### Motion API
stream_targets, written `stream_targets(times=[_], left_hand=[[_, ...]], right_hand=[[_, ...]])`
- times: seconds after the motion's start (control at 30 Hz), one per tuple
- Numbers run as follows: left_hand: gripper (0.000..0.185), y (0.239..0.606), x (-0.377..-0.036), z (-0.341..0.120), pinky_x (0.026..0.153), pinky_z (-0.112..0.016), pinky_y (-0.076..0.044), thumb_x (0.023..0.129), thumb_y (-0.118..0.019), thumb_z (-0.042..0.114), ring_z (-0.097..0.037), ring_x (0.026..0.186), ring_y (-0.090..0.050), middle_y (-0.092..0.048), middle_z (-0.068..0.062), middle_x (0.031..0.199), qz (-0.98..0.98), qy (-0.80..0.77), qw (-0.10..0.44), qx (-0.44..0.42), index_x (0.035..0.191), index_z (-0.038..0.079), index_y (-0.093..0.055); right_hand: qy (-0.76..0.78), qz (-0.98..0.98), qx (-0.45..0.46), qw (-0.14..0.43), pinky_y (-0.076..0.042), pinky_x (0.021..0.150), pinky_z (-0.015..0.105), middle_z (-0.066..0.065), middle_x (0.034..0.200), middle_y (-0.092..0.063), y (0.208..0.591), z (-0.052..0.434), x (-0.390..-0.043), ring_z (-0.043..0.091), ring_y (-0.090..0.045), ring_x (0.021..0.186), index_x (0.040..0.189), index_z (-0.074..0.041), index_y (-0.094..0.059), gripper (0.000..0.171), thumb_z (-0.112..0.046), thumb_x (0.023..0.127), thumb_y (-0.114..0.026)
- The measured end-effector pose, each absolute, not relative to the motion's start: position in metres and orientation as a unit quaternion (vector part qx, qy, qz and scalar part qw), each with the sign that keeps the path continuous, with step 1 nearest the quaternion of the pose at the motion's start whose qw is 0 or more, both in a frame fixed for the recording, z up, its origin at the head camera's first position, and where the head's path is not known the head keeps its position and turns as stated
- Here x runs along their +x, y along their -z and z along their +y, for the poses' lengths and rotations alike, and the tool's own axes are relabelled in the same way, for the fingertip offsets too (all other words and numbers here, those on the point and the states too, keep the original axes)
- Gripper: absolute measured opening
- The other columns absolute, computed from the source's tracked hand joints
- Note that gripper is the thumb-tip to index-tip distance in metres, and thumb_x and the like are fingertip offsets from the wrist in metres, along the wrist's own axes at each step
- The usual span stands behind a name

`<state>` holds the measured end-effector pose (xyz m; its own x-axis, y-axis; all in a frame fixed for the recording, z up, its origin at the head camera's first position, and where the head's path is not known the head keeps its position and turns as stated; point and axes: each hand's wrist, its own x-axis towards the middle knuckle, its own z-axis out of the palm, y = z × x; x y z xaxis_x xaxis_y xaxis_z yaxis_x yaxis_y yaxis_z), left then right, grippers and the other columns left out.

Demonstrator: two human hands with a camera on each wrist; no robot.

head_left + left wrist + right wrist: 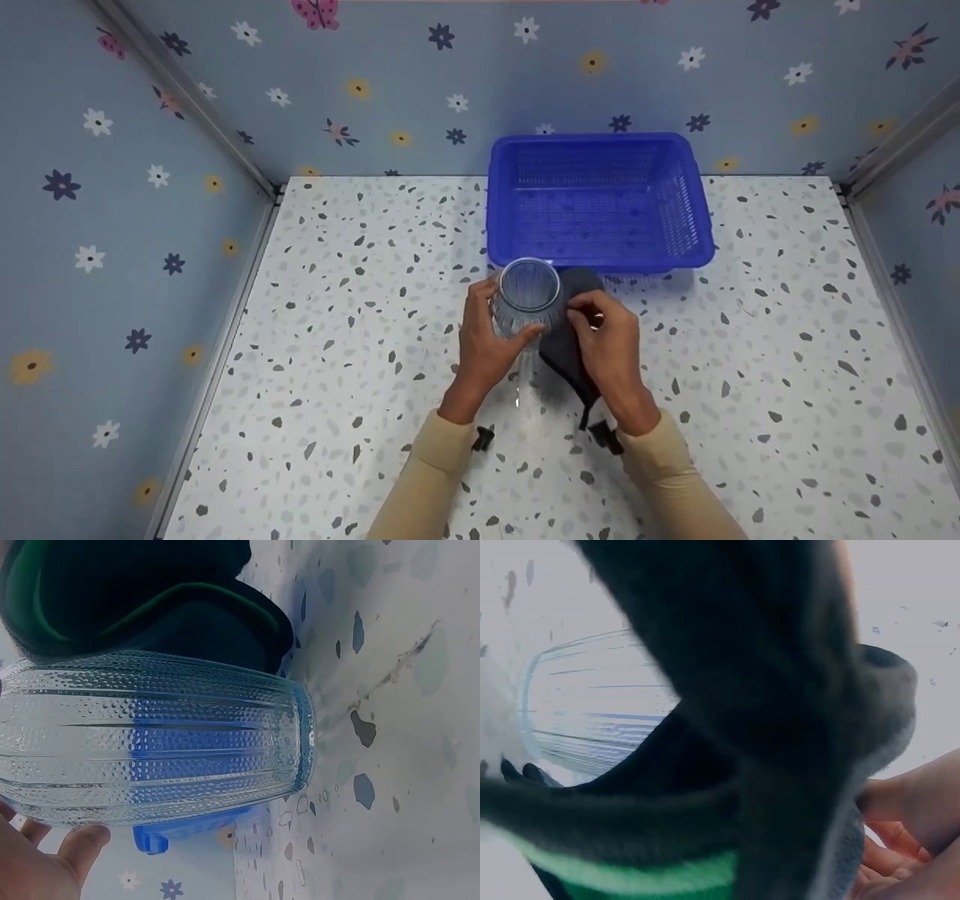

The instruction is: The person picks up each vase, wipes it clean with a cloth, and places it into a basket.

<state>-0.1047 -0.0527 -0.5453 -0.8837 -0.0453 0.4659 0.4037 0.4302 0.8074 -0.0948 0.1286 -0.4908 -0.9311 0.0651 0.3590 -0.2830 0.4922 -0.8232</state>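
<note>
A clear, ribbed glass vase [516,318] stands upright with its round mouth facing up. My left hand [487,346] grips it from the left, thumb across the near side. In the left wrist view the dimpled, ribbed wall of the vase [195,742] shows, its base at or close to the tabletop. My right hand [616,349] pinches a dark grey cloth [561,351] just right of the vase. That cloth [780,690] fills much of the right wrist view in folds, with green on one face. It hangs against or close beside the glass.
A blue plastic basket [600,267] with slotted walls stands behind the hands, against the back wall. White speckled tabletop [360,330] spreads on both sides. Flower-patterned panels [135,262] enclose the table at left, back and right.
</note>
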Motion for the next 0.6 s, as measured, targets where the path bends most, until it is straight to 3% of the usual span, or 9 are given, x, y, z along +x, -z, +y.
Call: stream_targets(times=[0.17, 0.33, 0.5, 0.6], left_hand=[[0.087, 0.544, -0.103, -0.055, 0.109, -0.049, -0.050, 0.087, -0.078, 0.065, -0.031, 0.140, -0.053, -0.052, -0.016, 0.148, -0.819, 0.524, 0.205, -0.107, 0.139, 0.003, -0.047], [0.073, 0.541, -0.101, -0.064, 0.114, -0.053, -0.046, 0.093, -0.083, 0.037, -0.033, 0.149, -0.043, -0.042, -0.018, 0.161, -0.804, 0.561, 0.144, -0.131, 0.142, 0.002, -0.043], [0.070, 0.537, -0.101, -0.073, 0.117, -0.058, -0.041, 0.095, -0.081, 0.021, -0.037, 0.154, -0.035, -0.033, -0.019, 0.165, -0.797, 0.582, 0.078, -0.145, 0.146, 0.000, -0.038], [0.069, 0.534, -0.101, -0.073, 0.117, -0.056, -0.042, 0.094, -0.083, 0.020, -0.036, 0.153, -0.036, -0.035, -0.020, 0.164, -0.801, 0.577, 0.072, -0.142, 0.144, 0.001, -0.040]], right_hand=[[-0.540, -0.828, 0.046, 0.145, -0.061, 0.080, 0.032, 0.018, 0.109, -0.067, 0.500, 0.130, -0.094, 0.031, -0.071, 0.100, 0.109, 0.004, -0.073, 0.017, 0.009, 0.092, -0.076], [-0.549, -0.828, 0.029, 0.110, -0.062, 0.087, 0.041, 0.021, 0.114, -0.068, 0.507, 0.134, -0.093, 0.034, -0.070, 0.108, 0.121, 0.005, -0.071, 0.026, 0.002, 0.095, -0.076], [-0.565, -0.819, 0.038, 0.092, -0.061, 0.089, 0.051, 0.023, 0.115, -0.070, 0.507, 0.138, -0.092, 0.039, -0.070, 0.110, 0.123, 0.007, -0.071, 0.027, 0.004, 0.096, -0.074], [-0.566, -0.818, 0.036, 0.099, -0.062, 0.086, 0.047, 0.025, 0.113, -0.071, 0.507, 0.139, -0.094, 0.040, -0.071, 0.106, 0.120, 0.009, -0.072, 0.025, 0.008, 0.095, -0.073]])
